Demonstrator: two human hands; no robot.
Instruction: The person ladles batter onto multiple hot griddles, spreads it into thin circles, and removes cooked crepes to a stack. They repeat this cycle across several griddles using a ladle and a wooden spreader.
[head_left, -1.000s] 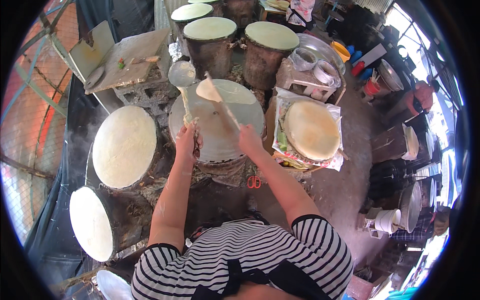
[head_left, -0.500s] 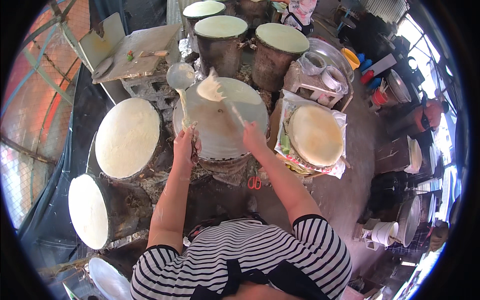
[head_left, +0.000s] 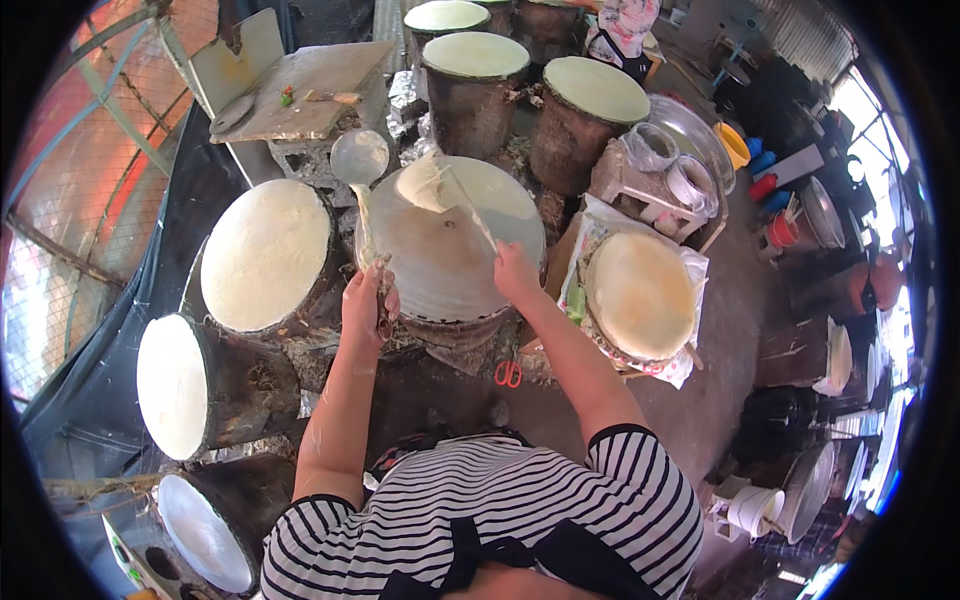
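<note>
My left hand is closed around the batter-smeared handle of a ladle, its round bowl held beyond the left rim of a large round griddle. In my right hand is a thin stick-like spreader. This slants away over the griddle to a small patch of pale batter near the far side. The spreader's tip merges with the batter, so its shape cannot be made out. Most of the griddle's surface nearer to me shows bare and greyish.
Left of me, drum stoves carry pale flatbreads. More covered drums stand ahead. To the right, a stack of flatbreads rests on a cloth-lined surface. Red-handled scissors hang below the griddle. A person stands at the back.
The spreader, blurred before, now shows clearly, its far end at the batter's right edge. My left hand keeps the ladle in nearly the same place. The whole view has shifted slightly.
</note>
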